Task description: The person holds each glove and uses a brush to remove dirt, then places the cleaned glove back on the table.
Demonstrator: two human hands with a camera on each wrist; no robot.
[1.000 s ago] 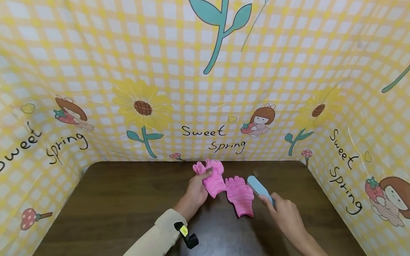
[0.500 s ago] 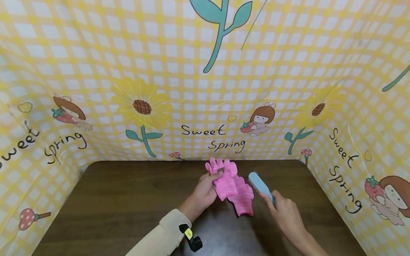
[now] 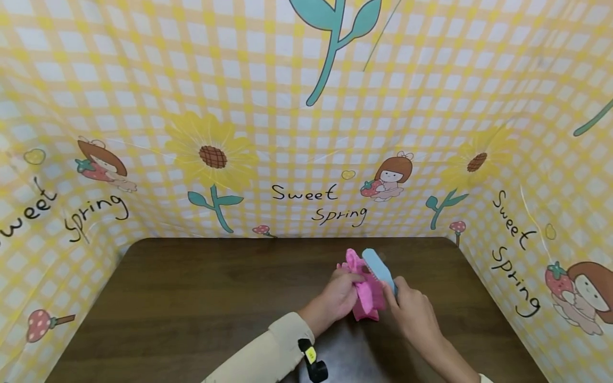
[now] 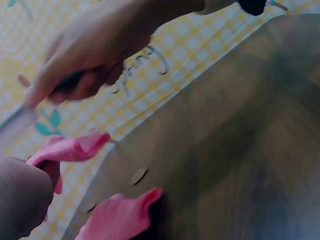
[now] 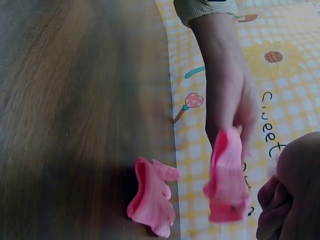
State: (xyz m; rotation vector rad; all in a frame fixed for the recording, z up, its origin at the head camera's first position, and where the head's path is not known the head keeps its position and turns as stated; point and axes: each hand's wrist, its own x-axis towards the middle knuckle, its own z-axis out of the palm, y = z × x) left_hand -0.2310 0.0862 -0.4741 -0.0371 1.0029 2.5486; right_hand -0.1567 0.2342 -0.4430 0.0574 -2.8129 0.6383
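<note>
My left hand (image 3: 340,293) pinches a pink knitted glove (image 5: 229,185) and holds it raised, its fabric bunched and turned edge-on in the head view. A second pink glove (image 5: 152,197) lies on the table beneath it, partly covered by the held one in the head view. My right hand (image 3: 414,308) grips the dark handle of a light blue brush (image 3: 378,264). The brush's bristle side faces the held glove, close to its upper part. In the left wrist view the brush is blurred and cut off by the frame edge.
The dark wooden table (image 3: 201,308) ends at a yellow checked cloth (image 3: 297,133) standing at the back and both sides. A small flat brown piece (image 4: 139,176) lies on the table near the lying glove. A black camera strap (image 3: 313,361) sits on the left wrist.
My left hand has moved right with the held glove, over the lying glove, and turned it edge-on. The brush has shifted slightly left, to the held glove.
</note>
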